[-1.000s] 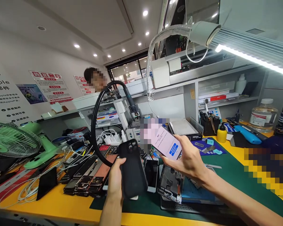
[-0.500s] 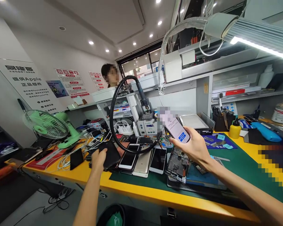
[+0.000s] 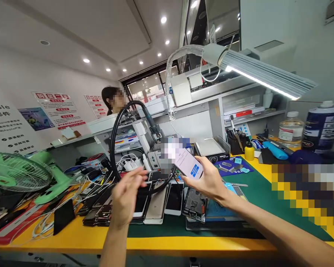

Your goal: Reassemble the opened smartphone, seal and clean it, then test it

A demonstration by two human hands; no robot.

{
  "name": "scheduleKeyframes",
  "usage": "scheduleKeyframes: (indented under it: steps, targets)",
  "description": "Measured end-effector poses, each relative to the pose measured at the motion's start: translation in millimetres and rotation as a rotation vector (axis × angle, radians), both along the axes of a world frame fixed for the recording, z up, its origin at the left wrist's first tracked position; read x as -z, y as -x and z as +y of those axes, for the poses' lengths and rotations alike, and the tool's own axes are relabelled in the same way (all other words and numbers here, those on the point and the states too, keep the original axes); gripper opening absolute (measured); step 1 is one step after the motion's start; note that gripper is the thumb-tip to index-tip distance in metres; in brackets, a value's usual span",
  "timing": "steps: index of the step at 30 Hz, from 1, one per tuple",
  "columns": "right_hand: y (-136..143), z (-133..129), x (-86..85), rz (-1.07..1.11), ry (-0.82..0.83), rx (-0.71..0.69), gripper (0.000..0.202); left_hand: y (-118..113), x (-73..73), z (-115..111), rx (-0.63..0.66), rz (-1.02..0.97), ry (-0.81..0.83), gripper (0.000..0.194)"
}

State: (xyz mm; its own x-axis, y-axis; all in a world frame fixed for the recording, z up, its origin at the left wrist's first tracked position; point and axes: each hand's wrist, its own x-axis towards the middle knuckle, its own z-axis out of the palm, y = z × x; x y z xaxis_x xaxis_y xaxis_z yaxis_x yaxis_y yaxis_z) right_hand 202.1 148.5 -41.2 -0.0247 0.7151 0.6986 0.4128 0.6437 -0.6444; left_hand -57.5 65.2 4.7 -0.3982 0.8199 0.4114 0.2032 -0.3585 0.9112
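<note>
Where the room opens, far left of the fingers: a pale wall (image 3: 8, 70) with red-and-white posters (image 3: 58, 109) meets a smooth white ceiling dotted with round lights.
Fan: well left of the left fingers, pale green plastic (image 3: 19, 171), its round cage made of thin wire.
Tabletop: yellow (image 3: 80, 231), flat, crowded left of the fingers with tangled white cables (image 3: 44, 222) and stacked dark phone parts (image 3: 97, 215).
Person: beyond the left fingers, a dark-haired head (image 3: 114, 99) above the shelf (partly pixelated).
Left hand (image 3: 125, 198): raised over the phones, fingers loosely spread and slightly bent, holding nothing.
Hose: black, glossy and ribbed (image 3: 113, 148), looping behind the left fingers.
Phones: between the two hands' fingers and nearer the table edge, a gold metal back (image 3: 156, 205) beside a white-rimmed phone with a dark glass face (image 3: 174, 199).
Lit phone (image 3: 187, 164): tilted, in the right fingers, its pale screen showing blue buttons.
Right hand (image 3: 211, 178): thumb and fingers closed around the phone's edges.
Mat: dark green, matte (image 3: 269, 207), reaching right of the right fingers.
Lamp: above and right of the right fingers, ridged grey metal (image 3: 267, 74) with a bright strip.
Bottles: right of the right fingers, a squat yellow one (image 3: 249, 152), then a clear round jug (image 3: 291, 129).
</note>
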Motion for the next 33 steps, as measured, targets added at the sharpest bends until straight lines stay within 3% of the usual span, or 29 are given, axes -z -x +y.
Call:
scheduleKeyframes:
  steps: [2,4,7,11,16,22,33]
  targets:
    - [2.0,-5.7,0.5,-0.012,-0.030,-0.021,0.065,-36.1,0.9,17.0,0.322,-0.017,-0.027,0.071]
    - [2.8,-10.6,0.9,-0.024,-0.051,-0.050,0.065,-61.8,1.9,38.5,0.518,-0.067,-0.051,0.072]
    - [3.7,-14.5,1.3,-0.029,-0.061,-0.081,0.064,-79.0,3.5,64.1,0.704,-0.155,-0.061,0.067]
    - [5.1,-15.4,0.0,-0.012,-0.063,-0.085,0.067,-81.7,6.0,80.4,0.865,-0.234,-0.051,0.070]
    - [5.4,-16.7,-1.9,-0.039,-0.090,-0.083,0.094,-86.3,13.2,95.8,0.979,-0.305,0.001,0.081]
    - [8.4,-16.5,1.0,0.008,-0.090,-0.036,0.082,-97.6,23.0,103.1,1.043,-0.371,0.030,0.095]
    - [5.5,-18.8,-5.1,-0.029,0.058,-0.135,0.093,-94.1,29.6,101.7,1.054,-0.438,0.059,0.099]
